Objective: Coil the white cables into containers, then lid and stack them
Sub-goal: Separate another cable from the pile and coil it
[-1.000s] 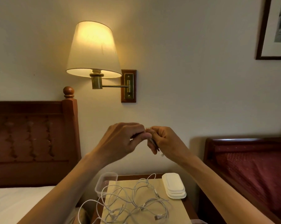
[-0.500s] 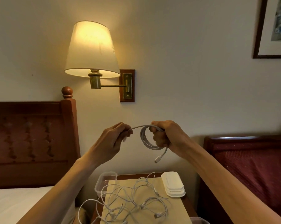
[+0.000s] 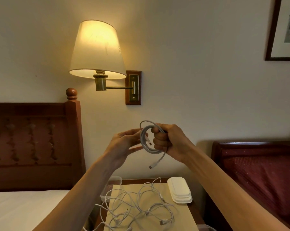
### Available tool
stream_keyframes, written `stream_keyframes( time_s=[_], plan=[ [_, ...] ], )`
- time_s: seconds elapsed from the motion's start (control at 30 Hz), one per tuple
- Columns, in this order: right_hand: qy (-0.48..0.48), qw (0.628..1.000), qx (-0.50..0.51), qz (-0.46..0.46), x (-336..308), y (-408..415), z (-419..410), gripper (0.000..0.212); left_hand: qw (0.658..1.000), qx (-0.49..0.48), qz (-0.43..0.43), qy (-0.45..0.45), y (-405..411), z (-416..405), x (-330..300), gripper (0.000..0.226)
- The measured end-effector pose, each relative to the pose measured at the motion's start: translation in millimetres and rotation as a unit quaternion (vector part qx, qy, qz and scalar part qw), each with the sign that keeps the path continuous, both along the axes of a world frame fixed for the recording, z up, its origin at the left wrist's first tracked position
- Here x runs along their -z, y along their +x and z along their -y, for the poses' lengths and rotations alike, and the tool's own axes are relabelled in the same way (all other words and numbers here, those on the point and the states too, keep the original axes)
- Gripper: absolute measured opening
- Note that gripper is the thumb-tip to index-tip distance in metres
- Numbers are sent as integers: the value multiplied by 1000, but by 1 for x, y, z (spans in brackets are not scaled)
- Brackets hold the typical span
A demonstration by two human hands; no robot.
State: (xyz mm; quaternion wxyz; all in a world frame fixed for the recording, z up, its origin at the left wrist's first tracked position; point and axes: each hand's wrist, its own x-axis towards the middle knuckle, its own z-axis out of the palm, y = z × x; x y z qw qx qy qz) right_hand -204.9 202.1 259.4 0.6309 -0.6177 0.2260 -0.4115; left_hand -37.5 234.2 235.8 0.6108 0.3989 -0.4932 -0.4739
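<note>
While one white round-sheathed cable (image 3: 146, 140) is nearly coiled in the air, a tangle of white cables (image 3: 137, 205) lies mid-nightstand, three white oval plastic lids (image 3: 180, 190) sit stacked at its right edge, and nothing appears lidded. Right hand (image 3: 169, 140) grips the coil in a fist; left hand (image 3: 124, 144), fingers loosely spread, touches its near side.

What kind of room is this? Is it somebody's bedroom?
Yes, a bedroom, perhaps in a hotel. A wooden headboard stands over a white bed, a second headboard is opposite, and a lit wall lamp hangs above the nightstand between them.
</note>
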Motion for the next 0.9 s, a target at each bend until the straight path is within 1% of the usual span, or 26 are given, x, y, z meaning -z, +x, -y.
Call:
stream_keyframes(
  time_s=[0.07, 0.1, 0.2, 0.23, 0.27, 0.3, 0.37, 0.43, 0.47, 0.5, 0.57, 0.6, 0.63, 0.67, 0.7, 0.73, 0.77, 0.83, 0.87, 0.9],
  plan=[
    [4, 1000, 10, 5, -2, 1, 0, 43, 994, 81, -43, 53, -2, -2, 1, 21],
    [2, 1000, 17, 5, -2, 1, 0, 43, 990, 107, -62, 64, -3, -2, 2, 24],
    [-15, 999, 45, 1, -4, 3, 0, 43, 987, 123, -90, 59, -9, -6, 2, 32],
    [-21, 998, 56, -1, -4, 3, 0, 43, 991, 106, -68, 45, -11, -7, 2, 34],
    [-24, 998, 65, -2, -3, 5, 0, 42, 997, 70, -24, 18, -15, -9, 2, 33],
    [-27, 997, 75, -4, -2, 6, -1, 41, 999, 26, 34, -13, -19, -9, 2, 26],
    [-38, 994, 105, -11, 0, 8, 0, 41, 989, -45, 132, -51, -26, -10, 3, 15],
    [-44, 990, 132, -15, 3, 11, 1, 42, 974, -99, 196, -61, -30, -10, 4, 17],
    [-43, 989, 140, -17, 4, 12, 1, 42, 959, -127, 242, -69, -31, -10, 4, 19],
    [-41, 989, 144, -18, 4, 13, 1, 42, 936, -162, 303, -83, -30, -9, 6, 21],
    [-36, 987, 155, -21, 3, 14, 2, 42, 870, -228, 418, -129, -27, -9, 12, 22],
    [-34, 985, 167, -20, 1, 13, 4, 42, 841, -252, 455, -151, -26, -10, 15, 22],
    [-30, 983, 182, -16, -2, 10, 6, 42, 820, -269, 477, -167, -27, -12, 19, 23],
    [-22, 980, 197, -10, -5, 7, 10, 42, 807, -279, 487, -185, -29, -15, 24, 27],
    [-15, 978, 210, -8, -7, 3, 12, 43, 803, -277, 487, -202, -32, -19, 28, 32],
    [-13, 975, 220, -10, -7, 1, 15, 43, 814, -261, 475, -210, -33, -23, 30, 33],
    [-12, 974, 224, -12, -6, -1, 16, 44, 839, -236, 448, -200, -34, -24, 32, 32],
    [-5, 978, 208, -13, -1, -2, 16, 44, 913, -152, 360, -120, -25, -16, 34, 28],
    [-1, 981, 194, -14, 1, -1, 15, 44, 939, -110, 317, -79, -20, -10, 33, 29],
    [1, 983, 181, -14, 3, 0, 15, 45, 950, -84, 296, -48, -15, -5, 32, 32]
  ],
)
